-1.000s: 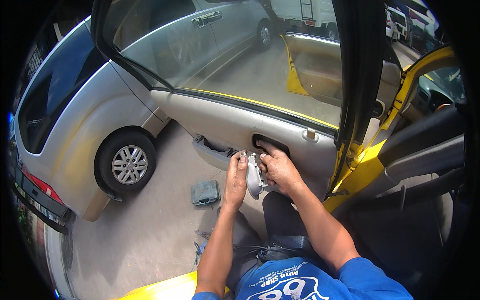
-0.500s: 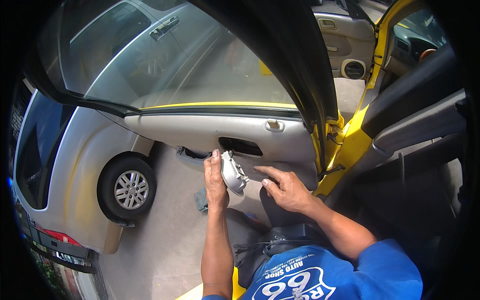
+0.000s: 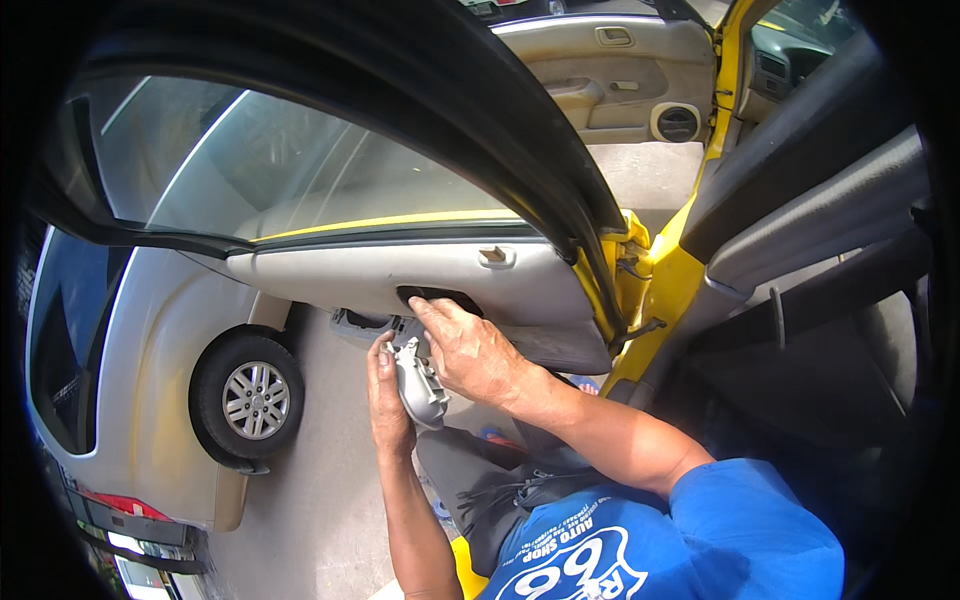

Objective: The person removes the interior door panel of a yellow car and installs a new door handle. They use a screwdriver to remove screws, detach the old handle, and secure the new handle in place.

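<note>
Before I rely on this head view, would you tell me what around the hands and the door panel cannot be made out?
- Head view: inside of the dark opening in the grey door panel, in shadow and partly covered by the right hand.
- Head view: far side of the grey handle piece, covered by the left hand and right hand.
- Head view: fingers of the right hand, whether they grip or only touch the piece.

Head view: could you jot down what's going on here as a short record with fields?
Setting: open car door, grey door panel
Left hand: holds a grey plastic handle piece
Right hand: fingers at the dark opening in the panel
Nearby: silver car parked beside, its wheel in view
</note>
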Demonstrator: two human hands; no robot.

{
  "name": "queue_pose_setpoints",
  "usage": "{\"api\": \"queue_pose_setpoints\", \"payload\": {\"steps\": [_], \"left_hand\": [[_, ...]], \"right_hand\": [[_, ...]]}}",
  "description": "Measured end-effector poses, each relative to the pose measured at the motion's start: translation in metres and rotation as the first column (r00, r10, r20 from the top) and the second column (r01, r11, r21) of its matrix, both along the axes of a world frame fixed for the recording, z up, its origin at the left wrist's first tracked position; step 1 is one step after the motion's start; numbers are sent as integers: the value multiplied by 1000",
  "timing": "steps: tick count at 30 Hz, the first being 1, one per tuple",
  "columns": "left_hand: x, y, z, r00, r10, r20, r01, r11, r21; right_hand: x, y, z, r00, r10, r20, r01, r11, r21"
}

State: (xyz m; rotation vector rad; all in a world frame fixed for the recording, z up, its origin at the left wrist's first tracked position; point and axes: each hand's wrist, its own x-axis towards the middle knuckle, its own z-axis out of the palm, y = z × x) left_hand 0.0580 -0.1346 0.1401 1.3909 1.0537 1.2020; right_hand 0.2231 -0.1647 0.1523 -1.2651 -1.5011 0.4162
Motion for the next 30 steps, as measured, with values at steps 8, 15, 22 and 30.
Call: {"api": "queue_pose_setpoints", "payload": {"steps": [8,15,22,30], "left_hand": [[-48,-46,-53,872,-214,441,365,884,-292],[-33,-97,-113,939,-148,312,296,809,-508],[-27,-114,-106,954,-175,245,284,792,-540],[-142,-90,-96,951,183,249,-114,957,-267]], "right_hand": [[183,-218,-159,938,343,-43,-280,682,-676],[326,-424,-367,854,114,507,509,18,-861],[331,-502,-447,892,-59,449,448,-36,-893],[307,-454,-422,979,98,178,166,116,-979]]}}
